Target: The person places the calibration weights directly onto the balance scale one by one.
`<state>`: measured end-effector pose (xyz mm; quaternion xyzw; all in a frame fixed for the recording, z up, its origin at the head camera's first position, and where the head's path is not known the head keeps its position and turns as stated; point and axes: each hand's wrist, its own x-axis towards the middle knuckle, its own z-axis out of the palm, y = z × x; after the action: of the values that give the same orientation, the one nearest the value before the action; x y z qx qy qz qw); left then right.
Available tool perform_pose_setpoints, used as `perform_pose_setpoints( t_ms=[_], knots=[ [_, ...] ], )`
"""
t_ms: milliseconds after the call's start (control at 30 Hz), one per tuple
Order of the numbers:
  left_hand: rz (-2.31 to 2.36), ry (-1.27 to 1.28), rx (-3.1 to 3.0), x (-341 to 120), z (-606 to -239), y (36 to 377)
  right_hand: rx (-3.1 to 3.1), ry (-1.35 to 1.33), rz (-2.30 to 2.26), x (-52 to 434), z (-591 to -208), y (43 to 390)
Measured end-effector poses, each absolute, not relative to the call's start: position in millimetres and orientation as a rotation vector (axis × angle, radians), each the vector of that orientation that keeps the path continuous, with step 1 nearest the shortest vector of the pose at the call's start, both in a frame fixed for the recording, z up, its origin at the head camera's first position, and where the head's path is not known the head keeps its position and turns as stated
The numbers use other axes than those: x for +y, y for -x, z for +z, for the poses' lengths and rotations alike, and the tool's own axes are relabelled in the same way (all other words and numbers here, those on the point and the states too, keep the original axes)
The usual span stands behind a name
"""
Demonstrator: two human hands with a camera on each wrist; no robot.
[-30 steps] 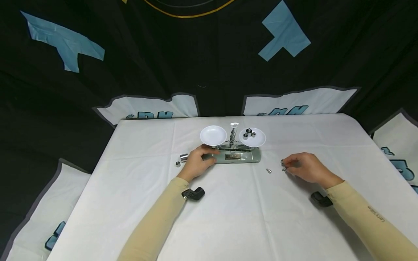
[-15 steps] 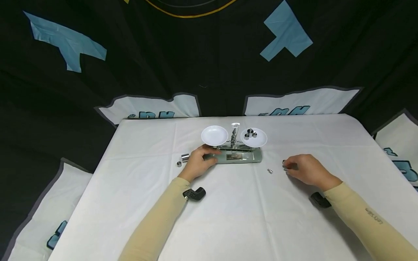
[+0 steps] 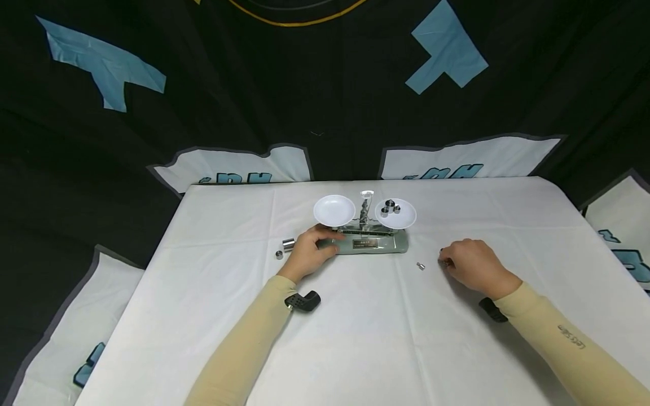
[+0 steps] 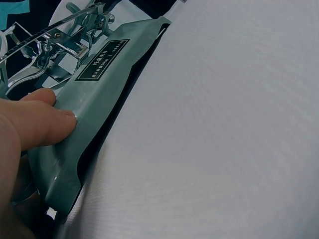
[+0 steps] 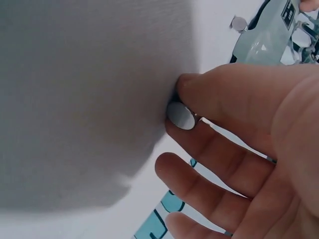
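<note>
while a small metal weight (image 5: 181,116) is pinched between thumb and forefinger of the right hand (image 3: 472,264) against the table (image 3: 355,338), right of its middle, the grey base of the balance scale (image 3: 373,243) near the far edge is gripped at its left end by the left hand (image 3: 307,251). three weights (image 3: 390,208) are already seen on the right pan (image 3: 396,214), the left pan (image 3: 334,210) bare. one small weight (image 3: 420,265) just left of the right hand and two cylinders (image 3: 284,248) towards the left edge remain unplaced.
</note>
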<state>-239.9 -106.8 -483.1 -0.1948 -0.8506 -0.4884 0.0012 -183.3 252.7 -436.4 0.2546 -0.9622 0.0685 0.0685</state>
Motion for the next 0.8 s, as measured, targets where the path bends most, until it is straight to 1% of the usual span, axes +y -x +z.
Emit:
perform_pose_setpoints(
  t_ms=[300, 800],
  knots=[
    [-1.542, 0.617, -2.66, -106.5, -482.5, 239.4, -2.994, -0.63, 0.408, 255.5, -437.5, 181.9],
    [-1.524, 0.615, -2.666, -106.9, -482.9, 239.6, -3.067, -0.523, 0.577, 257.5, -436.5, 182.5]
  ],
)
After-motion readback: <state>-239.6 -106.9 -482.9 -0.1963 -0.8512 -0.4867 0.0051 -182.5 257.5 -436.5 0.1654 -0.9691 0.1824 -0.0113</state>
